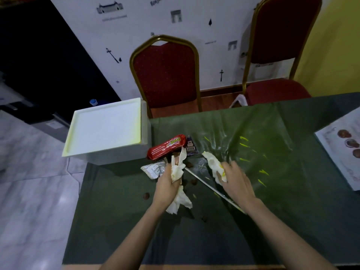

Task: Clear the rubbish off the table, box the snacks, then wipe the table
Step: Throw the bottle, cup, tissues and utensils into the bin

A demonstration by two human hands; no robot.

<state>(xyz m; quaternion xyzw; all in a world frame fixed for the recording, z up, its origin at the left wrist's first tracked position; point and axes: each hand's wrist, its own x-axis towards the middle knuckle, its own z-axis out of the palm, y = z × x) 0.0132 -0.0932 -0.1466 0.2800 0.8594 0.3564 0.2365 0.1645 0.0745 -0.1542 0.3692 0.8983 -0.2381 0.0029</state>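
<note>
1. Table [292,221]: dark green cover, creased sheet w/ yellow smears over far-right part; near edge cut off by frame.
2. White box [105,129]: lid on, at far-left corner, overhanging table's left edge.
3. Printed sheet [339,152] at right edge, partly out of frame; pics too blurred to read.
4. Red snack pack [165,147]: near far-left corner, just beside box. Dark purple packet [191,148] beside it, label unreadable.
5. Left hand [168,184]: clenched on crumpled tissue [180,201] plus white plastic fork [182,152]; white wrapper [153,169] half hidden behind hand.
6. Right hand [236,183]: motion-blurred, fingers closed on stained tissue [213,164] lying on sheet.
7. Thin stick [210,187] lies between hands; near end hidden under right wrist.
8. Brown crumbs [146,195] scattered mid-table; nature unclear.
</note>
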